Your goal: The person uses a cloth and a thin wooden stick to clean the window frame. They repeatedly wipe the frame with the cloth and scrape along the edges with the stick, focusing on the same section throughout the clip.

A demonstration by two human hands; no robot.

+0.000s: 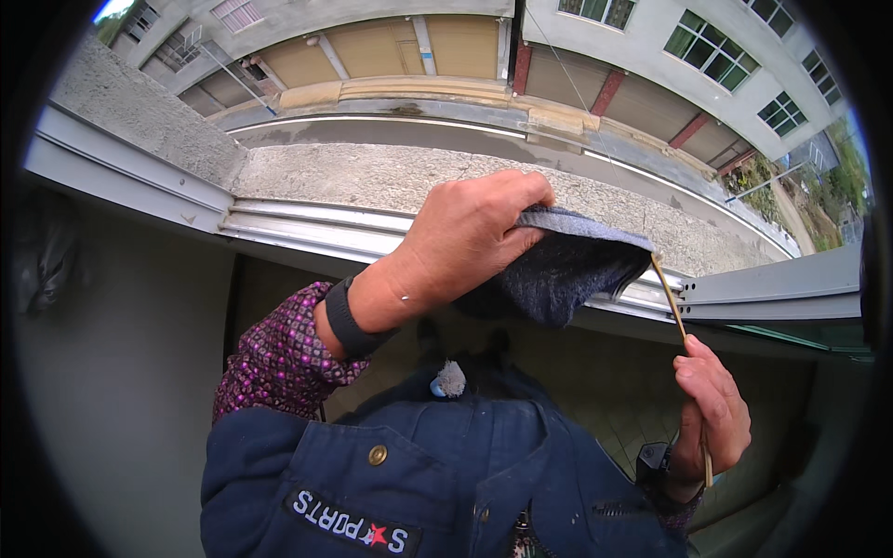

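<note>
My left hand (474, 227) pinches a dark blue-grey cloth (551, 279) by its upper edge, thumb below and fingers above. A lighter grey band runs along that edge, and the rest of the fabric hangs down in a fold. In my right hand (715, 404) is a thin wooden stick (670, 296), gripped along its lower part. The upper end of the stick meets the right corner of the cloth; whether it goes into the fabric cannot be told. Both hands are near a window sill.
A white sliding-window track (314, 223) crosses before me, with a rough concrete ledge (349, 174) outside. At the right is a window frame (774, 286). A tufted whitish object with a blue part (448, 380) shows in front of my jacket. A street (391, 132) lies beyond.
</note>
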